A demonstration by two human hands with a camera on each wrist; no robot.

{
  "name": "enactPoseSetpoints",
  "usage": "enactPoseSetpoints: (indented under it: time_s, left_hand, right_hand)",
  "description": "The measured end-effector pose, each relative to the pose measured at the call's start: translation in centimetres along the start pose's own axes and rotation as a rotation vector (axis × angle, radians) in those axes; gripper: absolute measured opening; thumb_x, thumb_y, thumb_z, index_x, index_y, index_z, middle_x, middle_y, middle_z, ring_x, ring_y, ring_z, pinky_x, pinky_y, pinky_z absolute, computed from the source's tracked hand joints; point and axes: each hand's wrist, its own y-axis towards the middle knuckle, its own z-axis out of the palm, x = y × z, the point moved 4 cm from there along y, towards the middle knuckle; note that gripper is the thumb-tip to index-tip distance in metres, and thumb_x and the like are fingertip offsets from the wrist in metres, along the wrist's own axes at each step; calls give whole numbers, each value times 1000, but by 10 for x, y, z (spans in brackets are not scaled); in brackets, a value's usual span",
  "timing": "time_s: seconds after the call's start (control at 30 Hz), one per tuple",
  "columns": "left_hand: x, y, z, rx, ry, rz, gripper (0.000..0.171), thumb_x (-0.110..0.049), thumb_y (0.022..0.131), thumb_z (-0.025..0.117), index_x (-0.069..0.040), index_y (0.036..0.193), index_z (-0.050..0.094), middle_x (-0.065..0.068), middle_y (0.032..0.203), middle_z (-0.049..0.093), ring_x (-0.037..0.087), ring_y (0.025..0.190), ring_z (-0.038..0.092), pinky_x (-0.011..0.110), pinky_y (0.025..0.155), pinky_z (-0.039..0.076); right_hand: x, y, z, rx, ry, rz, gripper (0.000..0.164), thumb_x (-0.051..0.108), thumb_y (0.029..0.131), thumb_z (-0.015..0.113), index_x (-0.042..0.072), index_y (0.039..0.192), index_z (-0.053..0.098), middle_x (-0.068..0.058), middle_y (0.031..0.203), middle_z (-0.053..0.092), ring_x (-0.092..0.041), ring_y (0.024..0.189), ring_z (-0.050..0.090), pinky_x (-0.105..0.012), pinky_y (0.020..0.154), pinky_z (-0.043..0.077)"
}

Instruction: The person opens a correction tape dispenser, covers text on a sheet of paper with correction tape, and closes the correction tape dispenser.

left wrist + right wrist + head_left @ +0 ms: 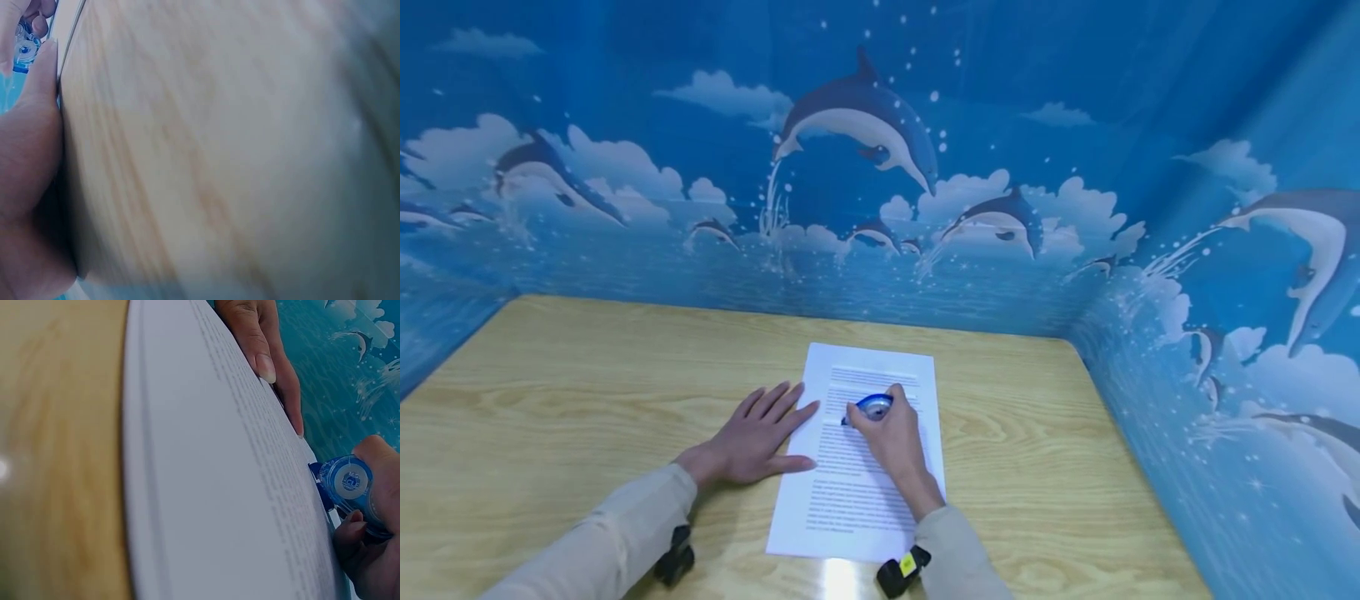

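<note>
A printed sheet of paper (pixel 850 500) lies on the wooden table, its text in several blocks. My right hand (pixel 895 437) grips a blue correction tape dispenser (pixel 874 407) between thumb and fingers, with its tip down at the upper text lines. In the right wrist view the dispenser (pixel 352 481) shows a round hub in a clear blue case, its tip right at the paper. My left hand (pixel 756 437) rests flat with fingers spread, thumb and fingertips on the sheet's left edge. The left wrist view catches part of the left hand (pixel 28 150) and the dispenser (pixel 25 50) beyond.
The light wooden table (pixel 587 375) stretches to both sides of the sheet. A blue curtain with dolphins (pixel 865 117) stands along the table's back and sides. Black wrist cameras sit at the left cuff (pixel 676 557) and right cuff (pixel 902 572).
</note>
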Motion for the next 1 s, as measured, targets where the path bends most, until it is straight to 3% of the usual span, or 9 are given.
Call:
enactPoseSetpoints:
  time_s: [1.0]
  left_hand:
    - [1, 2, 3, 22, 49, -25, 83, -68, 89, 43, -15, 152, 29, 16, 156, 17, 37, 142, 11, 58, 110, 9]
  right_hand:
    - [-7, -3, -16, -19, -26, -4, 41, 33, 80, 77, 6, 95, 50, -5, 84, 63, -15, 77, 63, -31, 68, 53]
